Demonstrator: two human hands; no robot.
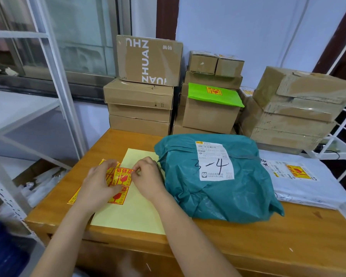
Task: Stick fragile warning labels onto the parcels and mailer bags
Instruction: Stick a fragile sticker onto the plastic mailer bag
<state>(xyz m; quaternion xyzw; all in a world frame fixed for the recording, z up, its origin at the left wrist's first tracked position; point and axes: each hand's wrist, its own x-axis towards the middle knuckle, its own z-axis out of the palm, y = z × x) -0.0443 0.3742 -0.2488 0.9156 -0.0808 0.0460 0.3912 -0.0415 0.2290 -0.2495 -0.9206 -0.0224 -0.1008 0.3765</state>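
Your left hand (pixel 97 183) holds the yellow-and-red fragile label sheet (pixel 119 177) near the wooden worktop's (pixel 248 236) left edge while your right hand (pixel 146 176) pinches one label's corner to peel it. The white mailer bag (pixel 300 180) at the right edge and the green envelope (pixel 215 94) on the rear cardboard boxes (pixel 208 116) already carry labels. The teal plastic mailer bag (pixel 208 188) at centre shows none and appears next.

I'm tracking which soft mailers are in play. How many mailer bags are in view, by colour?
Teal bag: 1
White bag: 1
Bright green bag: 1
Total: 3
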